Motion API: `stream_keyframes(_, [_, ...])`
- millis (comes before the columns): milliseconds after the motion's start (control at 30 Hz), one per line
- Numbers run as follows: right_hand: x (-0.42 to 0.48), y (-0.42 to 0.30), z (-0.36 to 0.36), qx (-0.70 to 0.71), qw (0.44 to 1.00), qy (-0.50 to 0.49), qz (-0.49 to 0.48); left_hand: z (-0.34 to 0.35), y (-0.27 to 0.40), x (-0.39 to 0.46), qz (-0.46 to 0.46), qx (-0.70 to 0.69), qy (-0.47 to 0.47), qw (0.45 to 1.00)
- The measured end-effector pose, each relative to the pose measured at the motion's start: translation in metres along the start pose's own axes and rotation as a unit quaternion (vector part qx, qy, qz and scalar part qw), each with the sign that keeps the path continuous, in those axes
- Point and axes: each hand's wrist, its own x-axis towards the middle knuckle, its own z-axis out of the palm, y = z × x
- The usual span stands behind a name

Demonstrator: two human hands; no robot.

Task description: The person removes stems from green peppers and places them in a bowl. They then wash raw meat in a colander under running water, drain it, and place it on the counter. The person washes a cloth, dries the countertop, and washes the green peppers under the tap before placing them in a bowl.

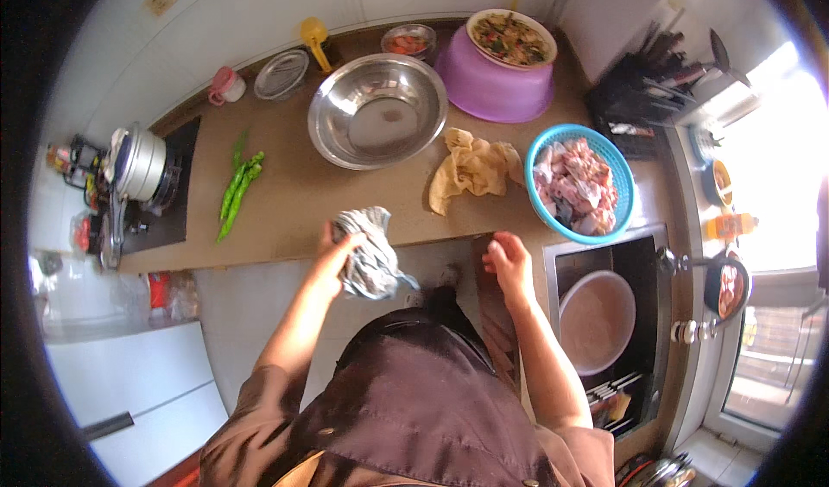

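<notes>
My left hand [337, 254] grips a crumpled grey-white cloth [370, 254] at the counter's front edge. My right hand [508, 260] is raised in front of the counter edge, its fingers curled and holding nothing that I can see. Beyond it a crumpled yellow-tan cloth [476, 166] lies on the counter. A blue plastic colander [628, 192] holding raw meat pieces [579, 186] stands to the right, by the sink. Behind the cloths sits a wide stainless steel basin [379, 111]. Several green peppers [239, 195] lie on the counter to the left.
An upturned purple basin [499, 92] carries a bowl of cooked food [511, 39]. A pot [142, 166] stands by the stove at left. The sink at right holds a round basin [597, 322] below a faucet [703, 263]. A knife block [622, 95] occupies the back right corner.
</notes>
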Motion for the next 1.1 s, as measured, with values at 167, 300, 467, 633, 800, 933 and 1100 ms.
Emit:
stream_keyframes(167, [0.108,0.009,0.030,0.231,0.945,0.109,0.204,-0.050,0.033,0.026,0.102,0.102,0.081,0.986])
stream_keyframes(300, [0.120,0.006,0.054,0.219,0.968,0.067,0.098,-0.109,0.003,0.084,0.192,0.400,0.218,0.869])
stream_keyframes(467, [0.091,-0.049,0.058,0.112,0.986,-0.031,-0.116,-0.083,-0.002,0.078,0.245,0.612,0.243,0.712])
stream_keyframes(633, [0.066,-0.094,0.069,0.177,0.979,-0.031,-0.097,-0.126,-0.004,0.077,0.300,0.527,0.235,0.760])
stream_keyframes(800, [0.067,-0.086,0.081,0.141,0.988,0.011,-0.065,-0.170,0.056,0.085,0.366,0.489,0.274,0.743])
stream_keyframes(933, [0.059,-0.092,0.103,0.086,0.986,0.035,-0.137,-0.157,0.084,0.075,0.349,0.403,0.213,0.819])
stream_keyframes(1100, [0.020,-0.142,0.117,0.049,0.980,-0.004,-0.195,-0.033,0.080,0.042,0.339,0.305,-0.079,0.886])
